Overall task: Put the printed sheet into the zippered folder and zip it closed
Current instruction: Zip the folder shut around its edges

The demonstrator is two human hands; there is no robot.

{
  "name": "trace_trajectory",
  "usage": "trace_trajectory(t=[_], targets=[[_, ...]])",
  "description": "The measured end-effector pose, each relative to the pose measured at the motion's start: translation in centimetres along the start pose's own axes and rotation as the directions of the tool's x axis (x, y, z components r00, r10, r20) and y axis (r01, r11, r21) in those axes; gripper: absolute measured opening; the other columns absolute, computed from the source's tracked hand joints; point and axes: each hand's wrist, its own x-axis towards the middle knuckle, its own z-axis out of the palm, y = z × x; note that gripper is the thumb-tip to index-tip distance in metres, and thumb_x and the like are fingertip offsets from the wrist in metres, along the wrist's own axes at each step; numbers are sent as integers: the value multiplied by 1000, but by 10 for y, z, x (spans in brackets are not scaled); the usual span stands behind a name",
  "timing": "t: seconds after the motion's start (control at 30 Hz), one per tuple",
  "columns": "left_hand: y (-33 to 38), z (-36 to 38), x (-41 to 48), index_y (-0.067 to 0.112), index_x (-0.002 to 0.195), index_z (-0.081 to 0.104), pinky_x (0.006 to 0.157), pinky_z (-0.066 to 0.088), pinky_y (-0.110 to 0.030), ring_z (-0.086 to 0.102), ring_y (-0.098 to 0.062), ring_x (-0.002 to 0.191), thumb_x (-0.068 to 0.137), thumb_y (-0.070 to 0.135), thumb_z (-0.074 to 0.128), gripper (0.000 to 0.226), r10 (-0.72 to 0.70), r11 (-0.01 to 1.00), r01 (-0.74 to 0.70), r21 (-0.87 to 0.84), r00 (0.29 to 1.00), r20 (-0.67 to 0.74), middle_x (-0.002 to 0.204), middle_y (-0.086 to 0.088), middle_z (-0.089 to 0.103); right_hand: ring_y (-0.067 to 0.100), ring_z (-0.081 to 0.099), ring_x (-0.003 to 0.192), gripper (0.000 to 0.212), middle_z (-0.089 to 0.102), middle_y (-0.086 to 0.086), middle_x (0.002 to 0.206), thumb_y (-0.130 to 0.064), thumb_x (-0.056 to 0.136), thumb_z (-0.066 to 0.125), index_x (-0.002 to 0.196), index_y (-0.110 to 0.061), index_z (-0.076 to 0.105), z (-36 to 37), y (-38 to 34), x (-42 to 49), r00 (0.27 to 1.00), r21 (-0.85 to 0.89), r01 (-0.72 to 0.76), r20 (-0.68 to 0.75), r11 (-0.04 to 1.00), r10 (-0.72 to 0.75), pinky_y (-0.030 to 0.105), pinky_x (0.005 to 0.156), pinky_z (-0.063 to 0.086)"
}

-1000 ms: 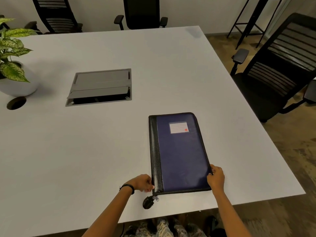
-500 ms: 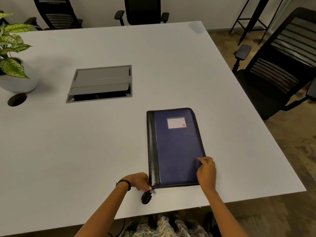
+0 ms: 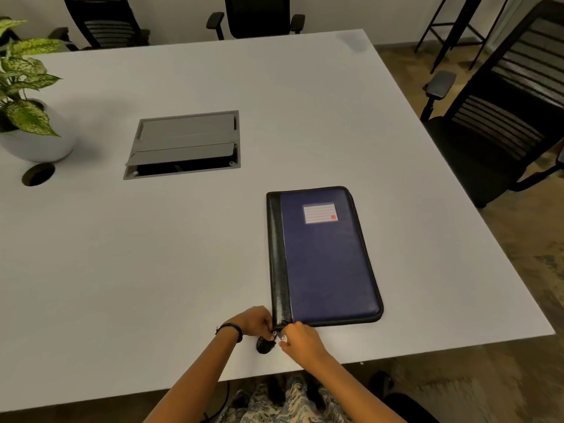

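Note:
A dark blue zippered folder [image 3: 326, 261] with a black spine strip and a white label lies flat and closed on the white table [image 3: 152, 270], near its front edge. No printed sheet is in sight. Both hands meet at the folder's near left corner. My left hand [image 3: 254, 320] grips that corner by the spine. My right hand [image 3: 300, 338] pinches the small metal zipper pull [image 3: 277, 334] just below the corner. A black dangling tab [image 3: 265, 344] lies on the table under the pull.
A grey cable hatch [image 3: 186, 145] is set in the table's middle, its lid half open. A potted plant [image 3: 27, 117] and a round cable hole [image 3: 38, 174] are at the far left. Black office chairs [image 3: 503, 117] stand at the right and behind the table.
My right hand has left the folder's near right corner and slid left along the bottom edge to the zipper pull. My left hand stays at the near left corner.

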Motion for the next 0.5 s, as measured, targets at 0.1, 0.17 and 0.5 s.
trace_trajectory(t=[0.1,0.17,0.5], targets=[[-2,2,0,-5,102,68,64,36,-11,50,-8,69,81,13,69,28,8,1000,-8,-20,1000,-20,93,-12,65,24,65,76,24,70,16,96,-22,92,51,100,-6,65,9,-3,-3,995,153,-73,-57,986,83,33,68,50],[-2,3,-2,-3,101,68,64,37,-11,52,-13,76,81,14,69,26,14,999,-15,-31,999,-34,88,-4,60,11,59,50,22,75,11,82,-23,89,56,97,-7,68,13,-5,-4,980,443,-156,-40,883,193,26,53,51],[-6,3,-9,-3,102,68,65,36,-9,47,0,66,84,16,68,26,73,992,-78,-98,996,-52,87,-2,59,7,55,35,12,71,-2,62,-25,86,63,81,-14,66,15,-13,-5,937,664,-251,-15,704,349,22,43,49]])
